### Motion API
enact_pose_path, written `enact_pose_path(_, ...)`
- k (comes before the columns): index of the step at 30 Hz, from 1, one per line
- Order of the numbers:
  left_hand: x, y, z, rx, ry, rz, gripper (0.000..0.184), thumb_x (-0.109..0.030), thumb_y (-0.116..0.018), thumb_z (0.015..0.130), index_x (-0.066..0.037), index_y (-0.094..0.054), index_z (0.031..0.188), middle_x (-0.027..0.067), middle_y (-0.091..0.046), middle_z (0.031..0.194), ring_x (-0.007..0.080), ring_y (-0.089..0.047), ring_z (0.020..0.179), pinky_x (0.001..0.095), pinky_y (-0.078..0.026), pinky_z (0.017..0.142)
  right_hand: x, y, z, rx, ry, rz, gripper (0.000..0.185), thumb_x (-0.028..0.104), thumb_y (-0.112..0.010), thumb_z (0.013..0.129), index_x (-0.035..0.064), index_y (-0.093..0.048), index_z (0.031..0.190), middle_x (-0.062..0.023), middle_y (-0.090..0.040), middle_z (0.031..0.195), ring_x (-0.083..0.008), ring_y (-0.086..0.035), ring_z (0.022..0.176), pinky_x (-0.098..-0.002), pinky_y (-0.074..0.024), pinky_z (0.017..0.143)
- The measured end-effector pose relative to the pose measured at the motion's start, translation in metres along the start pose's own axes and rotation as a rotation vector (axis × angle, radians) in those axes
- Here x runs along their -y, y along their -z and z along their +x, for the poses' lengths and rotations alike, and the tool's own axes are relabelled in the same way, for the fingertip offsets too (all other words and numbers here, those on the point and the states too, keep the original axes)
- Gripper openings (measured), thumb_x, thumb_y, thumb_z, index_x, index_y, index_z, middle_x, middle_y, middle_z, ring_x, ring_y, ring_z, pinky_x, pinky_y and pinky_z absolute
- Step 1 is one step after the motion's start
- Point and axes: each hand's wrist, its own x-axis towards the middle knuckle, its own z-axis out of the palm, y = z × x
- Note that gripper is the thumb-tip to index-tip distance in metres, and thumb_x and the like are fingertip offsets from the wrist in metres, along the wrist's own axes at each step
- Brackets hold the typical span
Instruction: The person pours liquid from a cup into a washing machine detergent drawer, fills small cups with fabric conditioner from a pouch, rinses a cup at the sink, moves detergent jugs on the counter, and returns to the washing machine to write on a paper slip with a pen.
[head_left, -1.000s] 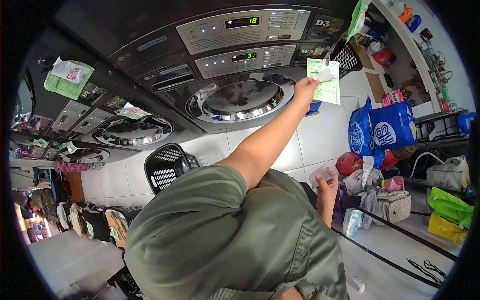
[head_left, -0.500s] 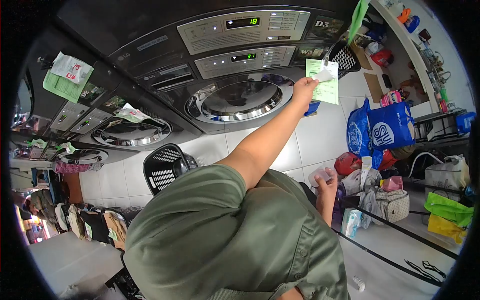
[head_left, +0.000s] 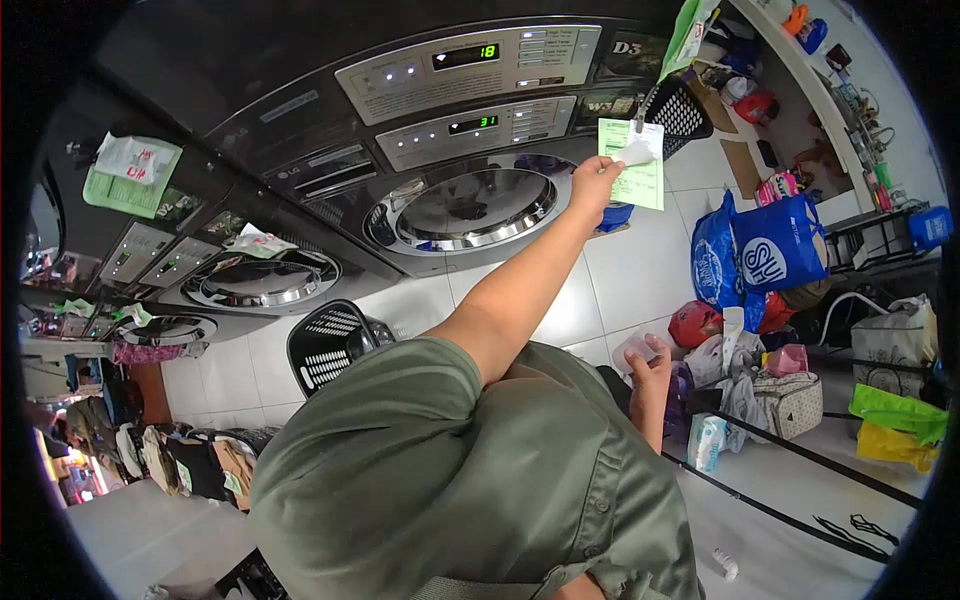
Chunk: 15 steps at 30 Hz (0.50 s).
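Note:
My left hand (head_left: pixel 594 184) is stretched out toward the machines, its fingers pinching a small white paper slip (head_left: pixel 634 153). The slip lies over a light green printed sheet (head_left: pixel 648 188) that hangs from a metal clip (head_left: pixel 640 112) beside the lower control panel. Close to my body, my right hand (head_left: pixel 652 376) is curled around a translucent plastic cup (head_left: pixel 637 352). What the cup holds, if anything, cannot be made out. Below the panels is a round washer door (head_left: pixel 478 210), shut.
Stacked black machines (head_left: pixel 330 140) line the left and front. A black laundry basket (head_left: pixel 322 350) stands on the tiled floor, another basket (head_left: pixel 680 108) beyond the slip. Blue bags (head_left: pixel 780 250), a red bundle (head_left: pixel 694 325) and a rack with black bars (head_left: pixel 800 455) are on the right.
The view has shifted slightly. My left hand still pinches the white slip on the hanging green sheet, and my right hand keeps the cup.

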Motion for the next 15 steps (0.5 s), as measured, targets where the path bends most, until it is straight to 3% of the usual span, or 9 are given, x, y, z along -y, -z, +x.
enact_pose_path(5, 0.021, 0.011, 0.016, 0.003, -0.020, 0.034, 0.014, -0.010, -0.059, 0.075, 0.001, -0.056, 0.083, 0.0080, -0.058, 0.078, 0.0139, -0.054, 0.071, 0.0255, -0.042, 0.064, -0.006, 0.003, 0.009, -0.016, 0.015, 0.012, 0.046, 0.000, -0.063, 0.063, 0.0020, -0.042, 0.104, -0.0091, -0.049, 0.095, -0.0172, -0.048, 0.088, -0.0279, -0.0406, 0.076)
enact_pose_path(9, 0.031, 0.028, 0.018, 0.121, 0.005, 0.258, 0.014, -0.003, -0.059, 0.071, 0.000, -0.056, 0.085, 0.0083, -0.057, 0.086, 0.0151, -0.053, 0.078, 0.0259, -0.042, 0.069, -0.007, 0.008, 0.023, -0.008, 0.025, 0.055, 0.046, 0.000, -0.063, 0.063, 0.0020, -0.041, 0.103, -0.0091, -0.051, 0.092, -0.0177, -0.050, 0.085, -0.0290, -0.0428, 0.073)
enact_pose_path(11, 0.025, 0.033, 0.007, 0.179, 0.193, 0.227, 0.014, -0.001, -0.056, 0.073, -0.001, -0.054, 0.087, 0.0071, -0.057, 0.084, 0.0120, -0.054, 0.074, 0.0222, -0.044, 0.059, -0.005, 0.009, 0.034, -0.028, 0.032, 0.081, 0.047, 0.001, -0.063, 0.061, 0.0016, -0.041, 0.103, -0.0100, -0.051, 0.092, -0.0183, -0.050, 0.085, -0.0295, -0.0430, 0.074)
enact_pose_path(15, 0.062, 0.065, 0.006, 0.322, 0.450, 0.484, 0.014, -0.004, -0.056, 0.074, -0.004, -0.054, 0.087, 0.0041, -0.058, 0.079, 0.0127, -0.057, 0.070, 0.0210, -0.044, 0.057, 0.003, 0.013, 0.061, -0.112, 0.070, 0.111, 0.045, 0.002, -0.063, 0.062, 0.0025, -0.043, 0.102, -0.0092, -0.050, 0.092, -0.0174, -0.049, 0.085, -0.0289, -0.0411, 0.074)
